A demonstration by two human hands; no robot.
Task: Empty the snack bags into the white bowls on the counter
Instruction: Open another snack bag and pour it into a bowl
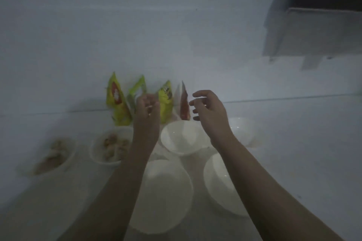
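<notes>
bags: four crinkly foil snack bags stand leaning on the wall just beyond both hands. Yellow bag with red panel [117, 101] is farthest left, pale green bag [137, 92] next, yellow-green bag with dark print [166, 101] between the hands, red and silver bag [184, 103] just left of the right fingertips
left hand: left hand [147, 111] raised in front of the pale green bag, fingers loosely curled; dim and blurred, cannot tell if it pinches the bag edge or holds nothing
right hand: right hand [209, 111] hovers with fingers spread and half bent, nothing in it, fingertips close to the red and silver bag but apart from it
filled bowls: two white round bowls with brownish snack pieces, one [109, 147] just left of the left forearm, one [49, 156] further left
empty bowls: white bowl [183, 137] under and between the wrists; white bowl [166, 193] nearer the person between the forearms; white bowl [217, 182] partly under the right forearm; white bowl [244, 131] right of the right wrist
surface: pale counter [293, 143] under everything
step: judged as reaching for the next bag, two bowls done, four bags left
next move: needs one bag picked, firm grip with both hands, top torn open, then tipped over the empty bowl below the wrists
risk: bags stand close together, neighbours may topple when one is pulled
</notes>
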